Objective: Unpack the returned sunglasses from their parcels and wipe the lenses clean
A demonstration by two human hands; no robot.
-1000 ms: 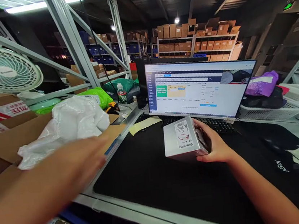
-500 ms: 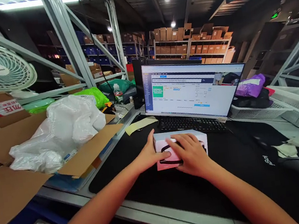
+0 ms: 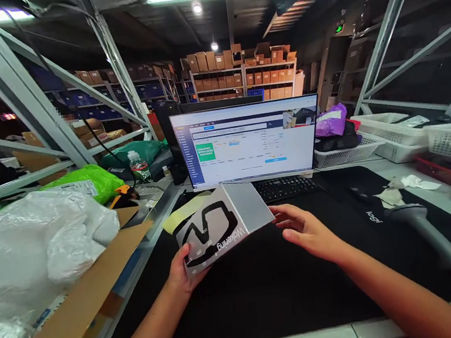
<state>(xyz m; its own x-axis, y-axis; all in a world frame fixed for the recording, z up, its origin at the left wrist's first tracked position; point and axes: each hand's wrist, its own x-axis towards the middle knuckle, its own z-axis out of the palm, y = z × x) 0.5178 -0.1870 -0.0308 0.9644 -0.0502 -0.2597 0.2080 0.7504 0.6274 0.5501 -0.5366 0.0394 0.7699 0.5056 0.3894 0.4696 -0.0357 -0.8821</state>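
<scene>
L hand [image 3: 181,270] has a firm grip on the silver-grey "Wakening" box [image 3: 231,217], thumb on the printed face, the other fingers tucked underneath. R hand [image 3: 309,232] is free, fingers a bit curled and spread, right by the box's R corner; can't tell if the fingertips are actually touching it. Box is tilted, print upside down from this side, held up over the black mat [image 3: 274,300] approx mid worktop, a bit L of centre.

Just behind it there's a pale yellow strip [image 3: 179,214], then the keyboard [image 3: 289,187] and the monitor [image 3: 244,158] (lit, some web page) toward the worktop's back edge. R side of the mat = grey handheld scanner [image 3: 435,236], w/ paper scraps [image 3: 390,198] just behind. White baskets [image 3: 391,146] sit at the back R corner, purple bag [image 3: 330,123] in one.

Along the L edge: a cardboard carton [image 3: 87,301] w/ a clear plastic bundle [image 3: 40,235] in it, a bright green bag [image 3: 101,180] + drink bottle [image 3: 140,168] further back. Way behind, shelves w/ brown boxes [image 3: 212,61].
</scene>
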